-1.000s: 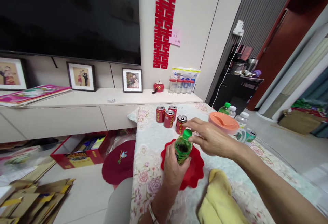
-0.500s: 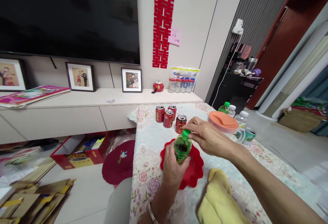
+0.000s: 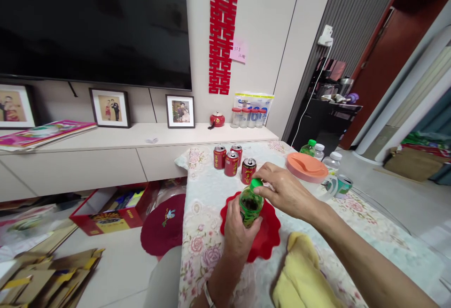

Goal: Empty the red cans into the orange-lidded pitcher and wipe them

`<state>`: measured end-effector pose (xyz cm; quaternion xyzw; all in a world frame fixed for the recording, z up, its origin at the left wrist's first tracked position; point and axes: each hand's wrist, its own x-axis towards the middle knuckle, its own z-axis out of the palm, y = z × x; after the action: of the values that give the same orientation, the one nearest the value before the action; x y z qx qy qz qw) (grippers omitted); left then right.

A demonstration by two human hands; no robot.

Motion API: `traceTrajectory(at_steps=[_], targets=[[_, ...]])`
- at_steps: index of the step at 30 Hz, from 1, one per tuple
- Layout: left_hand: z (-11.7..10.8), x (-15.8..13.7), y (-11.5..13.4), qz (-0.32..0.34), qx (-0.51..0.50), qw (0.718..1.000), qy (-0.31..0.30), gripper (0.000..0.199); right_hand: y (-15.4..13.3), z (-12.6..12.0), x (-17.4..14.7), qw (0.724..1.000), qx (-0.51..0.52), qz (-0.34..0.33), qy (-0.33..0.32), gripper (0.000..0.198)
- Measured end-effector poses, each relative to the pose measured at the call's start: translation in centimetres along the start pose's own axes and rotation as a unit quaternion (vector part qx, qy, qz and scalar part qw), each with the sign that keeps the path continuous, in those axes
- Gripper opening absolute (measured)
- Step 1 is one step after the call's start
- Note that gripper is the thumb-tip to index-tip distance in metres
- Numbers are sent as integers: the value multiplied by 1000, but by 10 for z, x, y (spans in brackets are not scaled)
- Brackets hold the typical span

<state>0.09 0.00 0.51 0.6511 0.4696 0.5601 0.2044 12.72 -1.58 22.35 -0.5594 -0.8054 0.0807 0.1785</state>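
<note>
My left hand (image 3: 237,228) is wrapped round the body of a green plastic bottle (image 3: 251,207) with dark liquid in it. At its top, the fingers of my right hand (image 3: 276,187) pinch the green bottle cap (image 3: 256,183), which sits on the neck. Whether the cap is loose or tight I cannot tell. Beneath the bottle lies a red scalloped plate (image 3: 269,233), partly hidden by my hands. Several red drink cans (image 3: 231,164) stand just beyond, the nearest one close behind my right fingers. A yellow cloth (image 3: 299,270) lies crumpled below my right forearm.
A flowered tablecloth (image 3: 200,200) covers the table. To the right stand a pitcher with an orange lid (image 3: 306,165), a green can (image 3: 343,186) and several bottles (image 3: 333,159). A maroon stool (image 3: 164,226) is at the table's left edge. A white cabinet (image 3: 158,146) runs behind.
My right hand has shifted slightly at the cap, its fingers turned a little and showing more of the cap. My left hand and the bottle stay in place.
</note>
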Motion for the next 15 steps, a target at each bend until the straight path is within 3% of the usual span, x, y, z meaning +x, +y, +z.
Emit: traceTrajectory(at_steps=[5, 10, 15], targets=[[-1, 0, 1, -3, -5, 1000, 1, 62, 0, 6, -1, 998, -18, 46, 40, 25], [1, 0, -1, -1, 2, 1000, 4, 62, 9, 3, -3, 999, 29, -23, 19, 21], [1, -1, -4, -3, -14, 1000, -3, 63, 7, 7, 0, 999, 5, -22, 44, 13]])
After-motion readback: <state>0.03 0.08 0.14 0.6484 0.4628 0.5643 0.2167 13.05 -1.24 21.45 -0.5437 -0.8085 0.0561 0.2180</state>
